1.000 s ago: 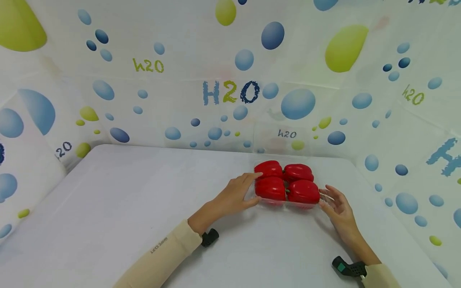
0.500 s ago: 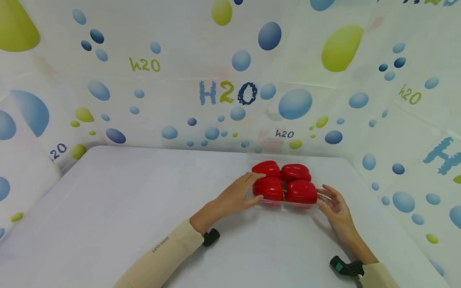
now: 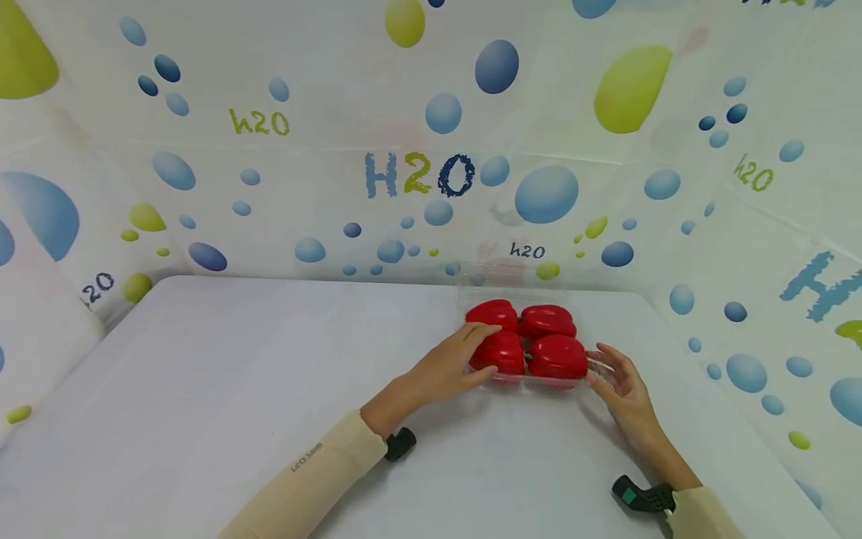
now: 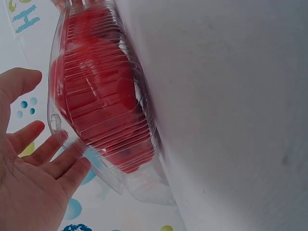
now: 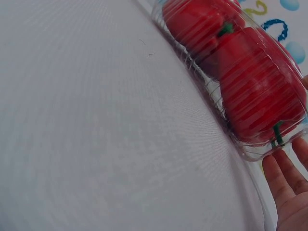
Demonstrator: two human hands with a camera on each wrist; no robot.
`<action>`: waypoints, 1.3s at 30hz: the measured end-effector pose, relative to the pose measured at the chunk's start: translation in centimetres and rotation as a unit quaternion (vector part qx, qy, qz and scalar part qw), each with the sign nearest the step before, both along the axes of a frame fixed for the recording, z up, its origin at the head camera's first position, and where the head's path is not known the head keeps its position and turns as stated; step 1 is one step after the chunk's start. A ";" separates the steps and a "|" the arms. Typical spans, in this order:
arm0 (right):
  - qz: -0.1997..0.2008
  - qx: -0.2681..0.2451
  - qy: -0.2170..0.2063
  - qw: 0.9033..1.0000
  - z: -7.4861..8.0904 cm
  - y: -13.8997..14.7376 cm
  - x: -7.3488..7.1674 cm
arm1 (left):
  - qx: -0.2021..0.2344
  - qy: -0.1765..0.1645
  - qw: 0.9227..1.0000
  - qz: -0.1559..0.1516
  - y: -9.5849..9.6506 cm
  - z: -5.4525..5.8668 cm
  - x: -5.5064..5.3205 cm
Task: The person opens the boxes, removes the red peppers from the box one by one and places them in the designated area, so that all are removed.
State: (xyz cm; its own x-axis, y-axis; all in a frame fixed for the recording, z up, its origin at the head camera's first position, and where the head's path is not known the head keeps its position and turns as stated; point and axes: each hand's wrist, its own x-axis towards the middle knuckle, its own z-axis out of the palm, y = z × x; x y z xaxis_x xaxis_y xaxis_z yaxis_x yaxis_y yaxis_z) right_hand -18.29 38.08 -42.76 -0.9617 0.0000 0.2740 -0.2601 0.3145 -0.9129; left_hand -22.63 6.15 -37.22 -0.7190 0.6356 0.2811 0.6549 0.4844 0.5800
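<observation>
Several red bell peppers (image 3: pixel 557 356) with green stems lie in a clear plastic clamshell container (image 3: pixel 532 381) on the white table. Its see-through lid (image 3: pixel 512 275) stands open at the back, against the patterned backdrop. My left hand (image 3: pixel 441 367) is at the container's left side, fingers over the left rim and thumb near the front corner. In the left wrist view, its spread fingers (image 4: pixel 74 175) reach the ribbed plastic. On the opposite side, my right hand (image 3: pixel 626 397) has relaxed fingers at the right wall. The right wrist view shows those fingertips (image 5: pixel 270 166) at the container's end.
A white table (image 3: pixel 283 352) lies under everything. Behind and at both sides hangs a white sheet (image 3: pixel 323 82) printed with blue and green drops and H2O lettering. Dark wrist-camera mounts (image 3: pixel 643 495) sit on both wrists.
The head view has turned slightly right, so everything sits a little further left. The open lid shows more plainly behind the peppers. Both hands stay at the container's sides.
</observation>
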 end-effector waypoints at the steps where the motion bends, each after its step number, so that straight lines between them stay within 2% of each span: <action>1: 0.001 -0.001 0.000 1.000 0.0 0.0 0.0 | -0.002 0.001 1.000 0.002 0.1 0.0 0.0; 15: -0.003 0.006 -0.007 1.000 0.1 -0.1 0.1 | -0.031 -0.007 0.999 0.019 0.6 0.2 -0.1; 31: -0.002 -0.010 -0.005 1.000 0.2 -0.4 0.2 | -0.051 0.010 0.998 0.032 1.3 0.0 -0.4; 39: -0.005 -0.002 -0.005 1.000 0.2 -0.4 0.2 | -0.065 0.020 0.997 0.040 1.6 0.0 -0.6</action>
